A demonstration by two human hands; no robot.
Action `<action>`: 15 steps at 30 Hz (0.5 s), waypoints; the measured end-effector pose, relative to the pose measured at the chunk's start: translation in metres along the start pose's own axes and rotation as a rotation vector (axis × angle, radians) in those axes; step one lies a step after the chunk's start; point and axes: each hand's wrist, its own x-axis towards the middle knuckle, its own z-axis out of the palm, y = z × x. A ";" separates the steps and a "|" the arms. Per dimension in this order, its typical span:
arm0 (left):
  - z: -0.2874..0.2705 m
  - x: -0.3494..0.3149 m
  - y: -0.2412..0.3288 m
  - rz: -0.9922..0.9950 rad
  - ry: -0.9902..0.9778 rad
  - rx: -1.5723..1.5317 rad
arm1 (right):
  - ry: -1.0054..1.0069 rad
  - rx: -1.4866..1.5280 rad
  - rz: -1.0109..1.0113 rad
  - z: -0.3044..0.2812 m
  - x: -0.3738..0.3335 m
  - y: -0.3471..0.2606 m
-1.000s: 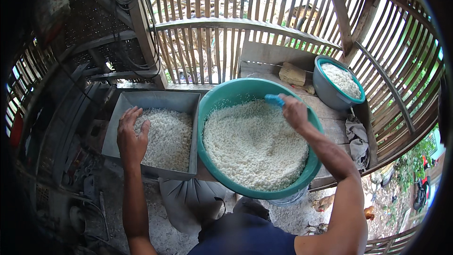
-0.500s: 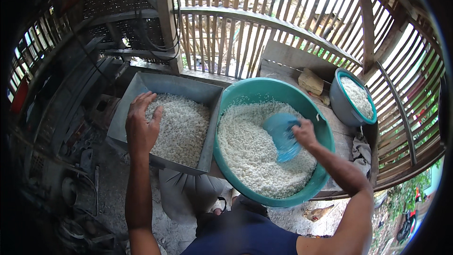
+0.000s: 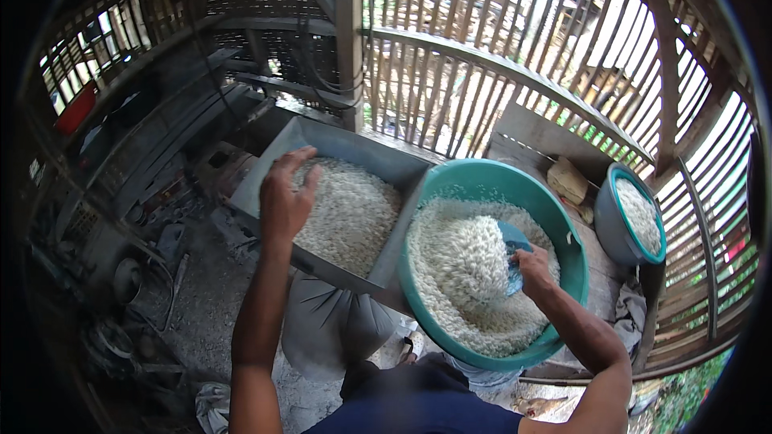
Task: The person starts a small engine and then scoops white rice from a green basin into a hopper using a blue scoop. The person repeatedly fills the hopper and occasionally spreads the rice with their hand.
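A large green basin (image 3: 572, 269) holds a deep bed of white grains (image 3: 438, 301) that look like rice. Inside it, my right hand (image 3: 536, 268) is closed round a blue plastic scoop (image 3: 515, 237), which carries a heaped, motion-blurred load of the grains. Left of the basin, nearly against its rim, stands a grey metal hopper (image 3: 354, 135) with more white grains (image 3: 346, 209) inside. My left hand (image 3: 287, 197) is over the hopper's left side, its fingers apart and holding nothing. Whether it touches the metal I cannot tell.
A grey tub with a green rim (image 3: 635, 217), filled with white grains, stands on the wooden bench at right. Near it lie a brown lump (image 3: 567, 180) and a grey cloth (image 3: 629, 309). A tied grey bulging bag (image 3: 330, 325) hangs below the hopper. Slatted walls (image 3: 450, 72) enclose the back.
The scoop has gone from bare in the grains to heaped with them, and my right hand has turned with it. The whole view has shifted, placing everything lower and further right.
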 end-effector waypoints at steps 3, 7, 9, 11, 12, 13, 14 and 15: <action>-0.001 -0.001 0.007 -0.019 0.010 -0.024 | 0.123 0.084 0.072 -0.020 -0.001 -0.001; -0.005 -0.004 0.019 -0.062 -0.019 -0.048 | 0.173 0.241 0.113 -0.029 -0.002 0.001; -0.006 -0.006 0.023 -0.084 -0.029 -0.066 | 0.177 0.265 0.114 -0.027 -0.001 -0.002; -0.006 -0.008 0.025 -0.114 -0.025 -0.095 | 0.170 0.279 0.121 -0.021 0.004 -0.012; -0.006 -0.009 0.026 -0.130 -0.020 -0.107 | 0.152 0.303 0.105 -0.017 0.007 -0.020; -0.006 -0.009 0.025 -0.119 -0.017 -0.119 | 0.131 0.326 0.090 -0.012 0.011 -0.031; -0.006 -0.010 0.024 -0.110 -0.013 -0.129 | 0.108 0.365 0.090 -0.005 0.014 -0.043; -0.008 -0.011 0.023 -0.105 -0.007 -0.134 | 0.085 0.346 0.070 0.003 0.016 -0.058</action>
